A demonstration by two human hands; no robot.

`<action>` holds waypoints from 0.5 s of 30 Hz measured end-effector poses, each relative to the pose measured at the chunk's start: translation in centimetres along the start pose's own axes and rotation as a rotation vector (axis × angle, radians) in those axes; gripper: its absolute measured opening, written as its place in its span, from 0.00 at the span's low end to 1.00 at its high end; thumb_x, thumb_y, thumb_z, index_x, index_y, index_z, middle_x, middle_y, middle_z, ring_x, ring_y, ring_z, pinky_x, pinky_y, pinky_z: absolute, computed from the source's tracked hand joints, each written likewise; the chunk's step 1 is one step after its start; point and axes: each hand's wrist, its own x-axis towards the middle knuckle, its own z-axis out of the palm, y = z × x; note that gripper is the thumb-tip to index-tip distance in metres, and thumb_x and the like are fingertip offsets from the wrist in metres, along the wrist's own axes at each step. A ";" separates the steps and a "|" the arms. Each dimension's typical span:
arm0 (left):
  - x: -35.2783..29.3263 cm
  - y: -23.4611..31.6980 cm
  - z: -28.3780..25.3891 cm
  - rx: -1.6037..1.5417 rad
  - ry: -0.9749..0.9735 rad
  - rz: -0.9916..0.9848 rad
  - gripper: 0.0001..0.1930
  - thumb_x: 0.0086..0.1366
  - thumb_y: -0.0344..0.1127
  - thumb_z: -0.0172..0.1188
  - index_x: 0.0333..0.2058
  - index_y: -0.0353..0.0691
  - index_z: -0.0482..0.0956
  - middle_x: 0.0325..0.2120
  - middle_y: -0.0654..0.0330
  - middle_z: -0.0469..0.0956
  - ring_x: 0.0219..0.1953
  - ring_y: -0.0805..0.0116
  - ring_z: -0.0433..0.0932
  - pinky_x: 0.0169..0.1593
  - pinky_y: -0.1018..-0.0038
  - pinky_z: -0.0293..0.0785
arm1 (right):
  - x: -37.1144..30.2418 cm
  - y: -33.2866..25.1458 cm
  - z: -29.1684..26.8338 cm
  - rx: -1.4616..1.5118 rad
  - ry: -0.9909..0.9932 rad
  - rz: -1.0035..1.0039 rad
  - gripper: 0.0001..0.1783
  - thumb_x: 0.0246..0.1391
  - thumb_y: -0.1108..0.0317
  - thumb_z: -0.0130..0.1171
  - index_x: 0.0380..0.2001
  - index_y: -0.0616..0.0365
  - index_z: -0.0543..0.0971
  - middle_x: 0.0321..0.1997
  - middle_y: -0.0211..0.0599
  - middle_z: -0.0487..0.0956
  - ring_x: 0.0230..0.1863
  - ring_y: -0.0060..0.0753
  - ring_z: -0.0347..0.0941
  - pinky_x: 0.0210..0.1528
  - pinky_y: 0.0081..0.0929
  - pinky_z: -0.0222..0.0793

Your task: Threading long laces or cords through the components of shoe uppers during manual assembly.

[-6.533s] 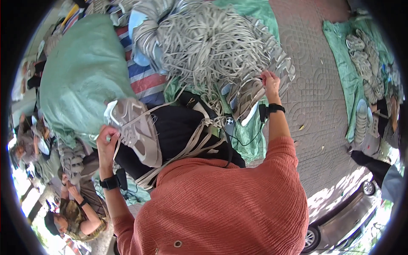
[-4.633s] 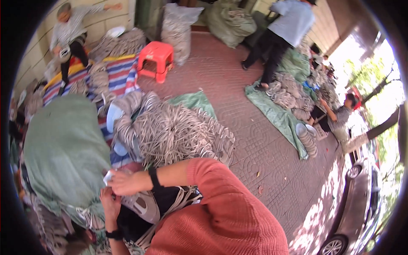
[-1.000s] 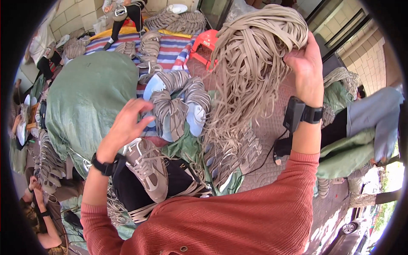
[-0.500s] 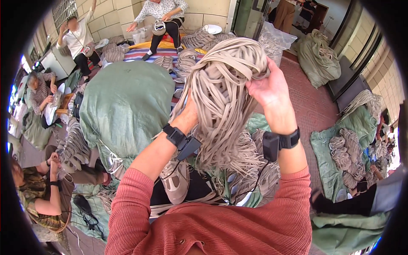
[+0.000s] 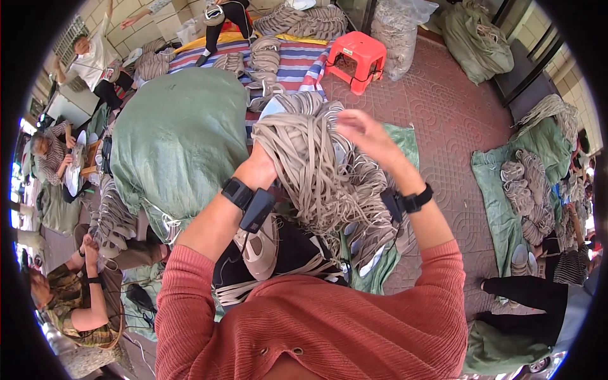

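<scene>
A paved brick courtyard (image 5: 443,120) spreads out under the work, strewn with green tarps, a red plastic stool (image 5: 358,58) and other people seated along the wall at similar heaps. The left hand (image 5: 258,170) is buried in a thick bundle of beige straps (image 5: 310,164), gripping it from below at chest height, while the right hand (image 5: 370,136) hangs loose and open beside the bundle, fingers spread, holding nothing. A grey shoe upper (image 5: 258,247) lies on the dark lap below, and a large stuffed green sack (image 5: 180,136) sits just left. Judging by the heaps all round, much sorting remains. Half a second ago both hands clutched the bundle overhead; now the right has let go and the bundle has dropped lower.
</scene>
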 end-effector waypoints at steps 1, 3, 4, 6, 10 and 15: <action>0.5 -0.3 -0.7 0.030 -0.020 0.015 0.18 0.69 0.40 0.39 0.49 0.34 0.69 0.45 0.52 0.75 0.45 0.60 0.77 0.49 0.63 0.75 | -0.6 -0.5 1.1 -0.112 -0.002 -0.126 0.44 0.41 0.52 0.68 0.59 0.57 0.61 0.60 0.43 0.64 0.60 0.39 0.60 0.61 0.35 0.56; 0.2 -1.0 1.8 0.146 0.105 0.042 0.17 0.69 0.39 0.41 0.48 0.34 0.70 0.44 0.52 0.75 0.44 0.59 0.77 0.49 0.63 0.76 | -1.9 -0.3 2.5 -0.225 0.008 -0.237 0.51 0.38 0.52 0.70 0.62 0.57 0.56 0.64 0.46 0.59 0.64 0.43 0.56 0.64 0.38 0.52; 0.2 -0.5 1.9 0.095 0.064 0.035 0.17 0.69 0.39 0.41 0.49 0.35 0.69 0.45 0.52 0.75 0.45 0.59 0.76 0.50 0.63 0.75 | -2.1 -0.4 3.3 -0.415 0.052 -0.353 0.59 0.32 0.50 0.73 0.64 0.58 0.50 0.66 0.49 0.54 0.66 0.46 0.50 0.66 0.39 0.47; -0.6 0.6 2.2 0.088 -0.094 0.049 0.20 0.70 0.40 0.38 0.55 0.36 0.62 0.52 0.53 0.68 0.52 0.59 0.70 0.56 0.62 0.69 | -2.8 0.1 4.8 -0.589 0.130 -0.451 0.72 0.23 0.47 0.76 0.66 0.58 0.41 0.68 0.53 0.45 0.69 0.54 0.41 0.66 0.50 0.41; -1.1 1.0 8.1 0.061 0.376 0.016 0.24 0.71 0.43 0.33 0.61 0.40 0.55 0.59 0.54 0.60 0.60 0.58 0.62 0.63 0.60 0.58 | -4.2 4.1 6.6 -0.594 0.281 -0.363 0.78 0.19 0.46 0.76 0.66 0.56 0.33 0.70 0.52 0.36 0.71 0.54 0.33 0.64 0.64 0.33; -4.0 3.0 8.7 -0.910 0.080 -0.350 0.27 0.69 0.53 0.35 0.58 0.41 0.62 0.57 0.56 0.65 0.58 0.58 0.64 0.62 0.58 0.59 | -2.5 2.7 3.5 -0.563 0.420 -0.412 0.74 0.24 0.52 0.74 0.66 0.56 0.32 0.71 0.53 0.33 0.72 0.52 0.30 0.65 0.61 0.26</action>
